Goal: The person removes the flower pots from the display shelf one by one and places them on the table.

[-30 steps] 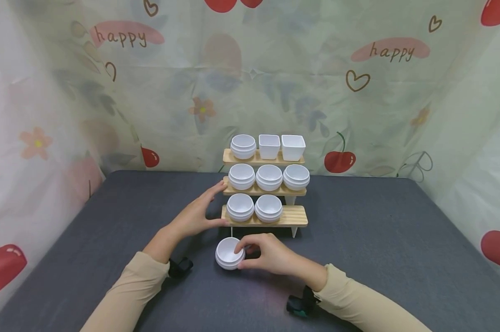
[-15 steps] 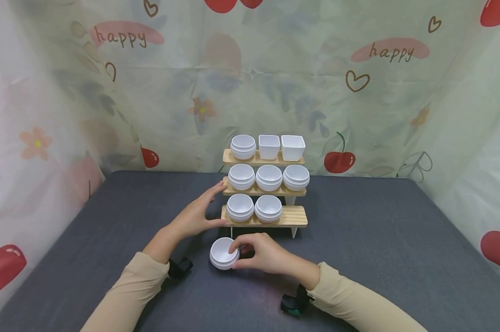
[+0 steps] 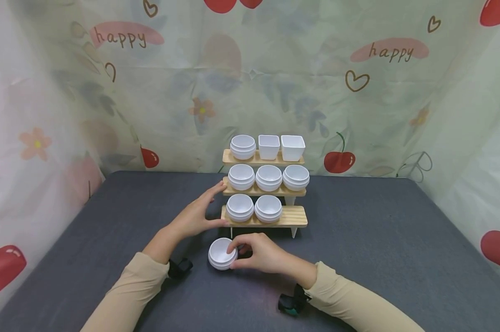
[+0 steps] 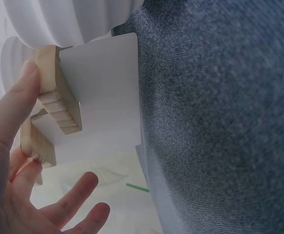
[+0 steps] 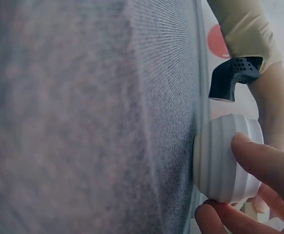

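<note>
Pinched at its rim between thumb and fingers, a small white round bowl (image 3: 220,254) sits upright on the cloth in front of the stand. My right hand (image 3: 260,252) holds it from the right side; in the right wrist view the thumb (image 5: 258,158) lies along the bowl's ribbed wall. My left hand (image 3: 195,214) spreads at the left end of a three-tier wooden display stand (image 3: 294,216). Its thumb (image 4: 22,95) touches the bottom shelf, and fingertips rest at the middle shelf's end. Two matching bowls (image 3: 268,208) stand on the bottom shelf, left and centre.
Three round bowls (image 3: 296,177) fill the middle shelf. On the top shelf are one round bowl (image 3: 243,146) and two square white cups (image 3: 292,147). Dark grey cloth (image 3: 382,249) covers the table, with a printed curtain (image 3: 291,92) behind and at both sides.
My right hand has slid the bowl a short way left over the cloth, slowing in the last half second. The left hand stays in place at the stand.
</note>
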The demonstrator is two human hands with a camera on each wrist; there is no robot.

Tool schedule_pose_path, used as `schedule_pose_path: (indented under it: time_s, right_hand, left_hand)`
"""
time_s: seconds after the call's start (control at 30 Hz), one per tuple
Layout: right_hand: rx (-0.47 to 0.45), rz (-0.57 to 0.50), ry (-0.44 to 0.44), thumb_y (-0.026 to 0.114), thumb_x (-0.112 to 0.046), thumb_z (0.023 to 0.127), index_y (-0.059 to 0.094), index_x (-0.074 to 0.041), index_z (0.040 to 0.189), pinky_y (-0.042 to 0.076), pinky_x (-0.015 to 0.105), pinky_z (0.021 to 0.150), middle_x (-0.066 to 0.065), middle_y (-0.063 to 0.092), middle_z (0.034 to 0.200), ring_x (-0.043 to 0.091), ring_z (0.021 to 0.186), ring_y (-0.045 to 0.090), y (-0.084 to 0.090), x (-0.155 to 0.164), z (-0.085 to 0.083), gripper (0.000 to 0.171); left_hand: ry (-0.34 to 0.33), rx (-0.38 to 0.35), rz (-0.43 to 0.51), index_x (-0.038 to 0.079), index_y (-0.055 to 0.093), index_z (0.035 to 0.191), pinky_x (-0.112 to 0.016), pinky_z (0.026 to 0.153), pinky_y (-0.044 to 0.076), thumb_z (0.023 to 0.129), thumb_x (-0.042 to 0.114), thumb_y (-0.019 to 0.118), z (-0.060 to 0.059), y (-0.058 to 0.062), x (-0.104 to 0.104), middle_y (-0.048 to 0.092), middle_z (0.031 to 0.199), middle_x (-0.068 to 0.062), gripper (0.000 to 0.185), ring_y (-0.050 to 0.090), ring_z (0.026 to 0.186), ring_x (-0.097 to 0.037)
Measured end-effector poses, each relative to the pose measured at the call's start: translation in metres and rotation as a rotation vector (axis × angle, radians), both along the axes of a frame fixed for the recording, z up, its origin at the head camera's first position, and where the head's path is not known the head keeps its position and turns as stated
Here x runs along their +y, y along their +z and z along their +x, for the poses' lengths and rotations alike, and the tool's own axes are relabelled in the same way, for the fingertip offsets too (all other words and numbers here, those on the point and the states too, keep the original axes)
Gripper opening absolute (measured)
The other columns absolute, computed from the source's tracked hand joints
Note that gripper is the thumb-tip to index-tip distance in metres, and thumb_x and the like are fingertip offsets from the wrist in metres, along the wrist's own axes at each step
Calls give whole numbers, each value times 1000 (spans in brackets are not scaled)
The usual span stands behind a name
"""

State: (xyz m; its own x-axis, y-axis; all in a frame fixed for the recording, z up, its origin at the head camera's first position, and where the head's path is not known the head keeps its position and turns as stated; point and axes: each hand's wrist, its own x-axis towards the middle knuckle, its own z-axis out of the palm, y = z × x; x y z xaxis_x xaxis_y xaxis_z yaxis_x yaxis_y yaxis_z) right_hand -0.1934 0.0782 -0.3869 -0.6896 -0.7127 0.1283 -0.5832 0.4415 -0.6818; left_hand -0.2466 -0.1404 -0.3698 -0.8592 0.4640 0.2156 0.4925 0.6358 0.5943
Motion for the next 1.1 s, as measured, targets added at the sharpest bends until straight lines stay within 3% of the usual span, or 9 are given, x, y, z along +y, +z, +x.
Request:
schedule_pose_path:
  time_s: [0.57,0.7,1.1]
  right_hand:
    - [-32,33,1,75,-19,78,66,-11,102,55,20,81,5,69,105,17,91,67,2,1,-1,26]
    - [-54,14,-5,75,-17,79,65,-10,103,56,23,82,6,69,106,19,93,68,5,2,1,27]
    - [-3,-77,-25,73,-17,81,66,-8,101,56,27,84,6,69,101,22,92,66,15,14,3,23]
  left_hand:
    - [2,-1,2,16,26,147,-49,104,43,75,27,78,0,0,0,18,157,-8,90,47,128,-36]
    - [2,1,4,17,26,147,-48,104,43,75,28,78,0,-1,0,18,158,-7,90,47,128,-35]
    - [-2,-12,3,17,24,147,-48,105,43,75,28,78,0,0,0,17,158,-7,90,46,129,-35]
